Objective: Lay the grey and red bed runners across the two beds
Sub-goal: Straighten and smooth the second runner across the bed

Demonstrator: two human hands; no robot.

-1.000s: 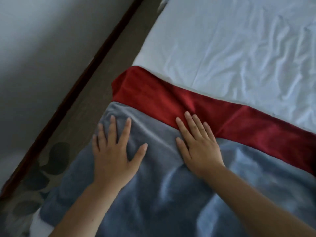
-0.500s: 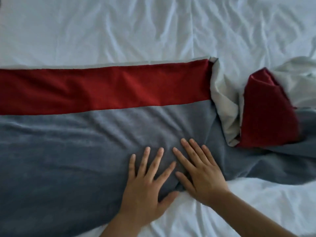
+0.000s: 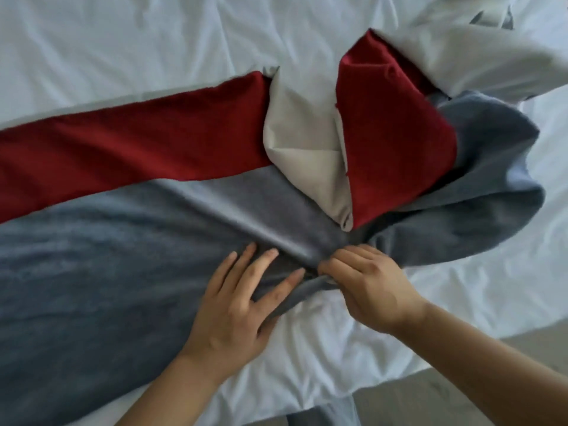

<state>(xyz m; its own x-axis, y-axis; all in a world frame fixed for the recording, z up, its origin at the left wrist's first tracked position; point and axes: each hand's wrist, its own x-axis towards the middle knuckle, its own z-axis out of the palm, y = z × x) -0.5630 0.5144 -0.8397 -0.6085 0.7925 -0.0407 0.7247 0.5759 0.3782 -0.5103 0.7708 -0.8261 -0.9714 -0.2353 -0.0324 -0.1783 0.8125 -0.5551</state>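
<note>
Runner lies across the white bed, red band on the far side, grey on the near side, flat on the left half. Right part is bunched and folded over, pale lining showing. Left hand presses flat on the grey, fingers straight and spread. Right hand has fingers curled, pinching the grey near edge next to the fold. Floor bottom right.
</note>
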